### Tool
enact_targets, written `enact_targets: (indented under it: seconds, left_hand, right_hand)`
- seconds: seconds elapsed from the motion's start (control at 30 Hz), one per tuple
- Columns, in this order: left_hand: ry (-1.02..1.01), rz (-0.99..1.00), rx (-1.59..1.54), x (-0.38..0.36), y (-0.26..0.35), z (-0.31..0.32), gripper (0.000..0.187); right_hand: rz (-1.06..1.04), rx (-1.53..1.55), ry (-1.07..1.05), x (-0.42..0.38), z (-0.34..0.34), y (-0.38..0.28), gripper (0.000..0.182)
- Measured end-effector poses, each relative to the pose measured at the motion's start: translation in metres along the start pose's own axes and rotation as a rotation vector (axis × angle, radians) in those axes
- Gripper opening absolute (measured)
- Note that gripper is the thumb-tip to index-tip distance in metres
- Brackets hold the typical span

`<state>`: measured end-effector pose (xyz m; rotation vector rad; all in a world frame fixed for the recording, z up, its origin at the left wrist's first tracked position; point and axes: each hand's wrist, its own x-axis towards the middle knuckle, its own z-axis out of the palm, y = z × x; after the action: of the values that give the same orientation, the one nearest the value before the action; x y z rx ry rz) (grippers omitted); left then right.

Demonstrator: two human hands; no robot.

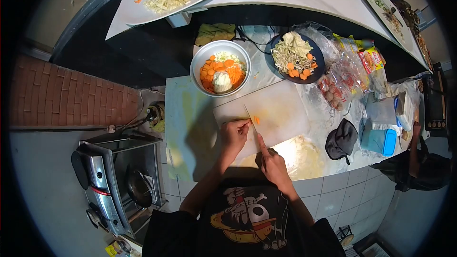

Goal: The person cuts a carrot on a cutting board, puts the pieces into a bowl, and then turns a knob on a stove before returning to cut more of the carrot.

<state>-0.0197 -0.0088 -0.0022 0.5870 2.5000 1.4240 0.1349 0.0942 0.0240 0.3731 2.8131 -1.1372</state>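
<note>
A white cutting board (285,107) lies on the table in front of me. My right hand (274,166) is wrapped round the handle of a knife (253,126), whose blade points away from me over the board. Just left of the blade, my left hand (234,135) has its fingers pressed together at the board's left part; what they hold, if anything, is too small to tell. Small orange carrot pieces (256,120) lie right beside the blade. Behind the board stands a metal bowl (194,74) with sliced and shredded carrot and a pale lump.
A dark plate (318,69) of sprouts and carrot slices stands behind the board. Plastic bags (340,78), a black cap (342,140) and a blue-lidded container (381,141) are at the right. A person (419,164) is at the far right. A stove (102,185) stands left.
</note>
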Motion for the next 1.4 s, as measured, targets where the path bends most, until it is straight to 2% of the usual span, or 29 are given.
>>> enact_targets:
  seconds: [0.23, 0.33, 0.4, 0.7, 0.77, 1.4]
  left_hand:
    - [-0.028, -0.009, 0.013, 0.0, 0.002, -0.002, 0.015]
    - [-0.016, -0.015, 0.014, 0.001, -0.004, 0.002, 0.015]
    - [-0.015, -0.017, 0.02, 0.0, -0.008, 0.005, 0.015]
    - [0.017, -0.03, -0.084, -0.001, -0.007, 0.004, 0.015]
    - [-0.039, -0.109, -0.044, 0.0, 0.005, -0.003, 0.017]
    - [-0.038, -0.102, -0.119, 0.001, -0.004, 0.001, 0.017]
  right_hand:
    - [-0.077, 0.027, 0.149, 0.01, 0.001, -0.005, 0.092]
    - [-0.06, -0.001, 0.121, 0.012, -0.002, -0.006, 0.093]
    - [0.015, -0.052, 0.007, 0.011, -0.007, -0.009, 0.095]
    - [0.022, 0.01, 0.026, -0.001, -0.001, -0.002, 0.092]
    - [0.024, 0.012, 0.031, -0.002, 0.0, 0.0, 0.092]
    - [0.012, 0.0, 0.02, -0.002, 0.002, -0.005, 0.088]
